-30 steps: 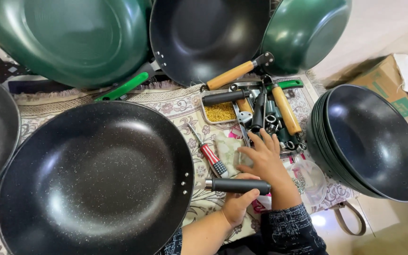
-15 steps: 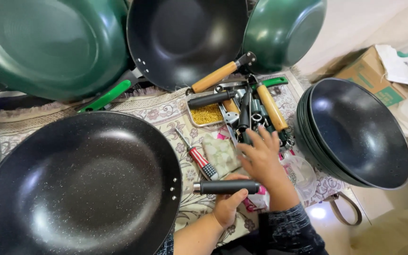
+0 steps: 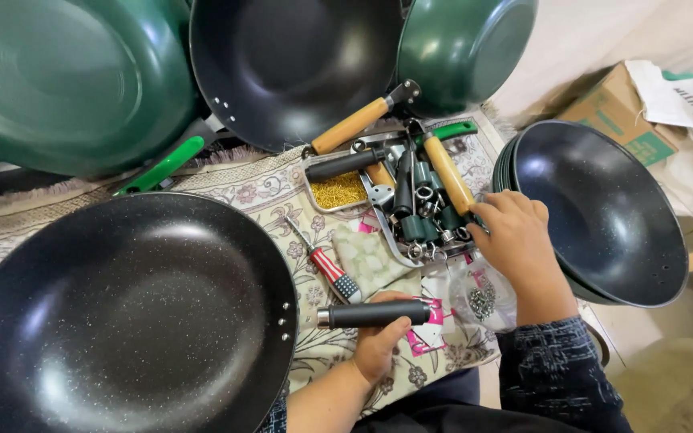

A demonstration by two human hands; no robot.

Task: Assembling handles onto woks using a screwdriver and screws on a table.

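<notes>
Head view is showing the left hand (image 3: 378,346) gripping a black handle (image 3: 374,313), fingers wrapped around its right end, metal collar pointing toward the big black pan (image 3: 122,321) at lower left; handle and pan are lying near each other but apart, just off the pan's riveted rim. Since a second ago the right hand (image 3: 515,232) has been shifting right, off the middle of the parts tray (image 3: 411,200) to its right edge, and is now curling loosely over the small fittings there, beside a wooden handle (image 3: 447,170); whether it is pinching anything cannot be told. The left hand is keeping its hold unchanged. This suggests the person is picking hardware to fix handle to pan. A screwdriver (image 3: 326,269) is lying on the cloth (image 3: 266,188) between them.
</notes>
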